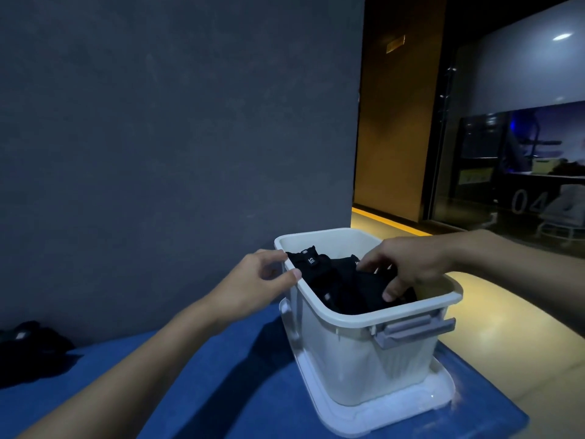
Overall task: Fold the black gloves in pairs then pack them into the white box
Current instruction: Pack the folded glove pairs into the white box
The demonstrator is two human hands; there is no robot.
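White box [348, 359]: right of centre in the lower half of the frame, upright and open-topped, standing inside its own upturned white lid [380, 416], which lies on the blue counter [221, 375]. A grey latch handle [414, 331] is fitted to the near short end of the box, below the rim. Black gloves [345, 289]: inside the box, filling it almost to the rim, with small white tags showing on two of the pieces toward the left. How many pairs are inside cannot be told. Left grip [253, 280]: at the left rim of the box near its far corner, thumb tip laid on the top edge, fingers curled with the tips against the corner, so it holds the rim. Right grip [411, 264]: reached over the right rim and down into the box, fingers curled onto the uppermost black gloves and thumb pressed against their near side, pinching that bundle. Glove pile [28, 350]: a dark heap at the lower left edge of the frame, on the counter against the grey wall [158, 122], well apart from the box. Upper right of the frame: a glass partition [528, 201] marked "04", with pale floor [506, 312] below it.
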